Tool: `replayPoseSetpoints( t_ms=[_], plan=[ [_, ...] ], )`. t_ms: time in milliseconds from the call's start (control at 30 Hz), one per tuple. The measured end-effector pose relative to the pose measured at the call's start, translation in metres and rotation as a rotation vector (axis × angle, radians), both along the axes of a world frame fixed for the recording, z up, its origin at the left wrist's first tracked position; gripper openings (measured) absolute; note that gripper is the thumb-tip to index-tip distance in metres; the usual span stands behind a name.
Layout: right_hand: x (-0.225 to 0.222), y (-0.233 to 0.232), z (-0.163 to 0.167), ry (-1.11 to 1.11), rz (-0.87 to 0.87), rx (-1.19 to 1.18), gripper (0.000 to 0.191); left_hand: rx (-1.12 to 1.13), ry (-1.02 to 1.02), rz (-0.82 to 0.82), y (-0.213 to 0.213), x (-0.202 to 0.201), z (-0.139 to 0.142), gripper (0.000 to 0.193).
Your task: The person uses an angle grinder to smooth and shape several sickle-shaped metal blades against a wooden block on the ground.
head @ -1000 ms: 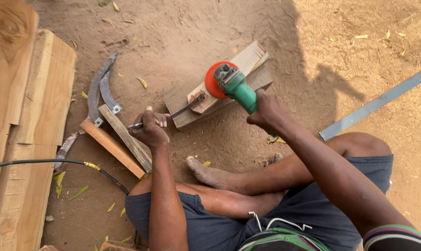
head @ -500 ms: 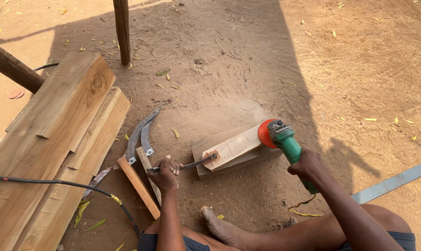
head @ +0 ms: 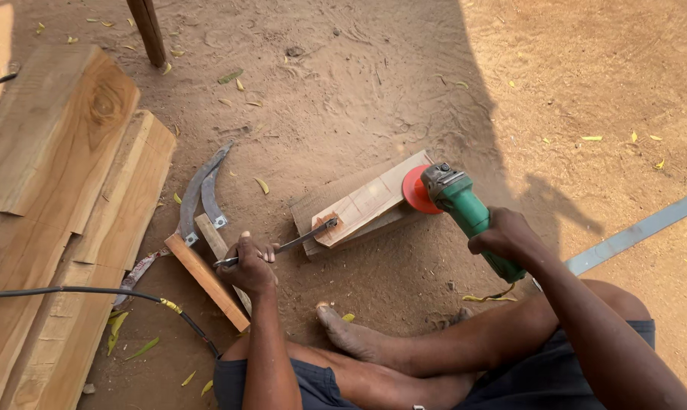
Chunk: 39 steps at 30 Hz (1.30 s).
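1. We keep our left hand point(head: 248, 262) clenched on the metal rod point(head: 302, 241), pinning the wood block point(head: 366, 206) on the dirt.
2. Our right hand point(head: 507, 239) grips the green grinder point(head: 465, 212); its red disc point(head: 413, 190) should meet the block's end lightly, we judge.

Open dirt beyond the wood block point(head: 359, 206) (stacked planks point(head: 63, 205) wall the left).

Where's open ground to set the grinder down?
Bare dirt lies beyond the wood block, toward the post, and right of the green grinder above the metal strip. It is crowded left of the left hand: planks, curved blades, cable.
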State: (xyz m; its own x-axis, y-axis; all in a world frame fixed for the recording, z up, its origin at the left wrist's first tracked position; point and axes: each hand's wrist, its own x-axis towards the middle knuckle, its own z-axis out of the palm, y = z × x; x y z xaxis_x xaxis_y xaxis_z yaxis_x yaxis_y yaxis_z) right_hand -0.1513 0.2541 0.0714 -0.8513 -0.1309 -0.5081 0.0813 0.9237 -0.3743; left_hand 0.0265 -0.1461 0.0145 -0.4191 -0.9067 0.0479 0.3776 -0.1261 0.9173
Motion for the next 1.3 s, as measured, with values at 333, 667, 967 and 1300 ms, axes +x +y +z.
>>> replayPoseSetpoints(
  t_ms=[333, 667, 967, 1300],
  plan=[
    [-0.028, -0.016, 0.007, 0.018, -0.003, -0.031, 0.055, 0.010, 0.012, -0.021, 0.002, 0.002, -0.002, 0.050],
    [-0.018, -0.006, 0.009, 0.001, 0.040, 0.086, 0.048, -0.036, -0.006, -0.008, 0.007, 0.005, -0.004, 0.047],
    [-0.024, -0.032, 0.007, -0.012, -0.010, 0.008, 0.057, 0.018, -0.012, -0.023, 0.011, 0.012, 0.000, 0.047],
    [-0.054, -0.033, -0.001, 0.062, -0.033, 0.001, 0.055, -0.009, 0.030, -0.086, 0.006, 0.009, -0.006, 0.045]
  ],
)
